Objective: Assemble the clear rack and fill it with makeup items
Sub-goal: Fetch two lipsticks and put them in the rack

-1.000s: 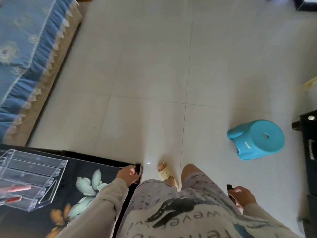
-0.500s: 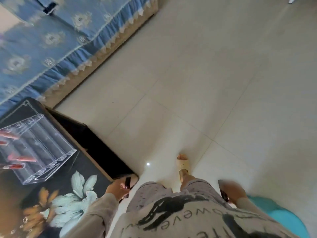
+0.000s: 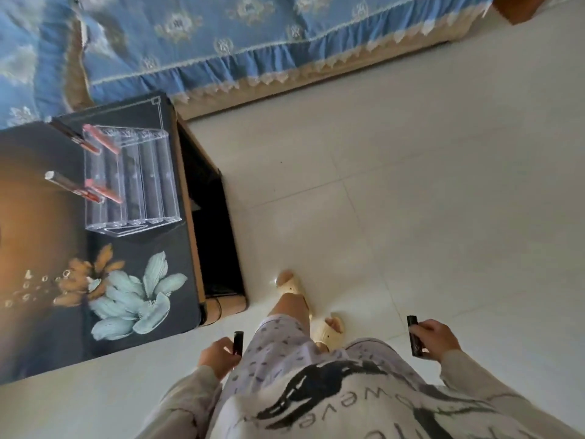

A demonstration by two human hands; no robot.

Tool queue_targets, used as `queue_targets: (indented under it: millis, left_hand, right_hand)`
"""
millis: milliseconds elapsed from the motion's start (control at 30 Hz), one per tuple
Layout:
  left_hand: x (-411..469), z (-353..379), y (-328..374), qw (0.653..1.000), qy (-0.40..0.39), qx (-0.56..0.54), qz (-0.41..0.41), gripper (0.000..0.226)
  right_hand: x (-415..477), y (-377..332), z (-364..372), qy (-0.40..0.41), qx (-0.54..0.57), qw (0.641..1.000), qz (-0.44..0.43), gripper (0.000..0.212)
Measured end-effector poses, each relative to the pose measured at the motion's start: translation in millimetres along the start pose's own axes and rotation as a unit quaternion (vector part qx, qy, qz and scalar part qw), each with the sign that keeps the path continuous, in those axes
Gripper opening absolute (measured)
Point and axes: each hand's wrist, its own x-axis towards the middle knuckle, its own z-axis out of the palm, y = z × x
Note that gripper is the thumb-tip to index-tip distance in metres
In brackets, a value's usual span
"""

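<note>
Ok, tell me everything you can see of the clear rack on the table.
The clear rack looks like transparent plastic, already put together, with about five long parallel troughs stepped in tiers between two side walls. It stands on the dark flower-printed table near the edge that faces the blue-covered sofa. A few pink and red makeup tubes lie in the troughs on one side, some sticking out past its edge; the other troughs look empty. Neither hand touches it.

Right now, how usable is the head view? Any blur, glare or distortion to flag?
Head view: wide-angle bending curves the floor tile lines and the table edge. Mild softness throughout; the left hand and right hand stay readable, each around a dark tube. The clear rack shows mostly as bright edges. A warm glow washes out the tabletop's left side. No harsh shadows.
</note>
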Motion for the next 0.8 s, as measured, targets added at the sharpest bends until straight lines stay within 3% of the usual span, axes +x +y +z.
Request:
queue_targets:
  millis: [200,300,367,433,567,700,800]
  left_hand:
    - [38.4,-33.1,27.0,0.999,0.009,-0.05,-0.009,0.032]
    - [53.5,-66.8,52.0,0.999,0.019,-0.048,0.003,0.007]
    - [65.5,-93.9,69.2,0.998,0.022,-0.05,0.014,0.015]
    - [77.6,-122.9,85.3,0.998,0.032,-0.052,0.02,0.026]
    - [97.9,-168.9,110.5,0.995,0.055,-0.084,0.027,0.026]
    - [113.9,-194.9,121.8,0.987,0.058,-0.148,0.019,0.007]
    - [125.7,-199.3,121.8,0.973,0.057,-0.221,-0.025,0.013]
  right_hand:
    - [25.6,-65.4,13.2,-0.009,-0.095,0.995,-0.007,0.008]
    - [35.3,-101.1,19.5,0.0,-0.168,0.985,-0.032,0.011]
    - [40.7,-129.5,25.9,0.011,-0.223,0.974,-0.049,0.015]
    - [45.3,-159.6,34.2,0.01,-0.233,0.971,-0.05,0.015]
    - [51.1,-214.8,50.4,0.01,-0.232,0.971,-0.06,0.011]
    - [64.5,-269.7,62.9,0.007,-0.246,0.966,-0.086,0.015]
    - [77.9,-315.3,73.4,-0.008,-0.259,0.96,-0.107,0.023]
